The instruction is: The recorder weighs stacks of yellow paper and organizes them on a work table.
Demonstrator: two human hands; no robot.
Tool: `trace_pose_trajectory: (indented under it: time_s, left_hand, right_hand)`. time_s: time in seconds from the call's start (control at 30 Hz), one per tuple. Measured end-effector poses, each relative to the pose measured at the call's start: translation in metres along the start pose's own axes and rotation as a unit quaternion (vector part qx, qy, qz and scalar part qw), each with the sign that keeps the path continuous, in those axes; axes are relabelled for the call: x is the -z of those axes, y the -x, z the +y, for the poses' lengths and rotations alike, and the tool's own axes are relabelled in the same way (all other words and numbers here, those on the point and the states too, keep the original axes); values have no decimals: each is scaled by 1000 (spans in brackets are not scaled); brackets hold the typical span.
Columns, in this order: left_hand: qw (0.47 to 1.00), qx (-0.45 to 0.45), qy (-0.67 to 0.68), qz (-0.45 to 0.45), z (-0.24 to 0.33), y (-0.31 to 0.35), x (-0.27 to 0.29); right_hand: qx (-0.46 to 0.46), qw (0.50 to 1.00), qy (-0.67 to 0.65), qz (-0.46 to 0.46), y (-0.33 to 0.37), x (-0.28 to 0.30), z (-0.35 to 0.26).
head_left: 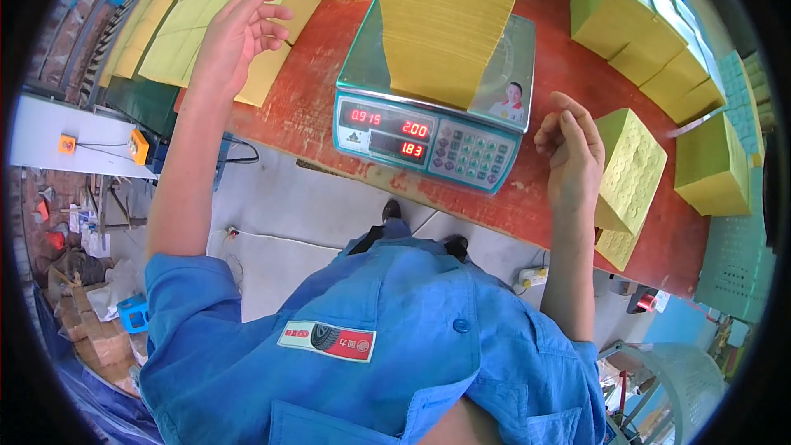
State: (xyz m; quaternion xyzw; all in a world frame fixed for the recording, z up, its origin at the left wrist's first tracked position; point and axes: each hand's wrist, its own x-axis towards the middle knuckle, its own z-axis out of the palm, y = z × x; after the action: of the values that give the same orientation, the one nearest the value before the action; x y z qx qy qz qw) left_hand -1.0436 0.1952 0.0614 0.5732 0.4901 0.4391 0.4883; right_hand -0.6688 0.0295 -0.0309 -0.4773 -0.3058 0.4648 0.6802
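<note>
A tall stack of yellow paper sheets (445, 29) stands on the platform of a teal digital scale (350, 58), whose red digits are lit. My left hand (245, 37) is raised to the left of the scale, fingers loosely curled and apart, with nothing in it. Behind that hand lie rows of yellow paper blocks (194, 33). To the right of the scale, my right hand (573, 148) hangs above the red table (305, 82), fingers bent and empty. Beside it is a yellow stack with a scalloped pattern on its top (638, 161).
More yellow stacks (634, 16) line the table's far right, with another yellow block (713, 169) near the right end. A white panel with orange switches (67, 144) is at the left. A white cable (288, 239) crosses the floor. A grey perforated chair (680, 383) stands lower right.
</note>
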Motion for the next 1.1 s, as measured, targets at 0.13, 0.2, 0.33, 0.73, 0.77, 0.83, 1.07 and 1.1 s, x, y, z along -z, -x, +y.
trace_pose_trajectory:
  time_s: [0.13,0.2,0.33,0.73,0.77,0.83,1.07,1.1]
  left_hand:
    - [1000,-2,2,-17,8,-3,-8]
    - [1000,-4,4,-27,13,-12,-10]
    - [997,-9,3,-76,38,-30,-30]
    - [927,161,-59,-334,50,-107,-154]
    - [908,198,-78,-360,39,-106,-142]
    - [883,200,-79,-418,45,-90,-120]
    - [844,235,20,-482,34,-83,-92]
    - [828,246,70,-499,28,-84,-90]
  right_hand:
    - [-6,1000,0,-16,-1,3,0]
    - [-6,1000,2,-18,-4,3,1]
    - [4,1000,4,-12,-14,-2,2]
    - [119,984,94,-96,-208,-60,79]
    - [125,978,88,-142,-199,-82,89]
    - [138,969,87,-183,-173,-78,106]
    - [181,968,168,-54,-46,-80,84]
    - [178,965,193,4,-27,-96,69]
